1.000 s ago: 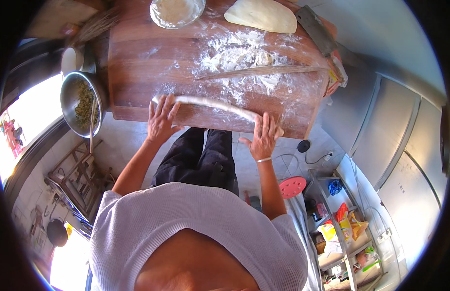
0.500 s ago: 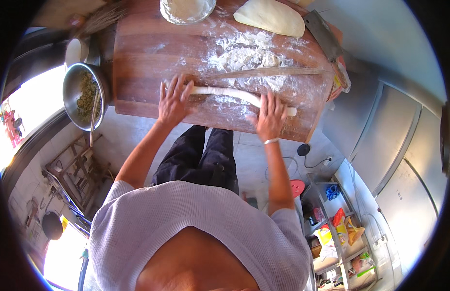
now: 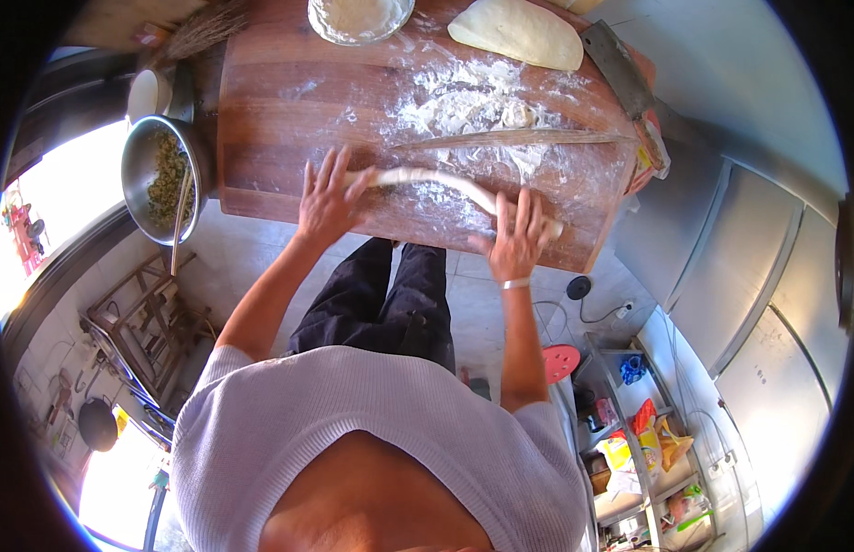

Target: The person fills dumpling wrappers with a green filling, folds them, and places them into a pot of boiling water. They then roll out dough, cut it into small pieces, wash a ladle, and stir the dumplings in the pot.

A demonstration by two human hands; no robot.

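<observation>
Rope (image 3: pixel 434 177): dough, bowed along the near part of the board (image 3: pixel 284 115), which I judge keeps it in easy reach.
Left hand (image 3: pixel 328 204): fingers spread over the rope's left end, not curled round it, perhaps to press evenly.
Right hand (image 3: pixel 516 241): splayed likewise near the right end; blur hides from me the exact contact.
Flour (image 3: pixel 459 106): scattered beyond, presumably against sticking.
Pin (image 3: pixel 505 139): across the flour, apparently leaving room.

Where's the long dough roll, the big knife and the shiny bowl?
Dough roll (image 3: pixel 441 177): head view, middle of its length.
Big knife (image 3: pixel 617 69): head view, middle of its blade.
Shiny bowl (image 3: pixel 137 170): head view, bare inner wall.
</observation>
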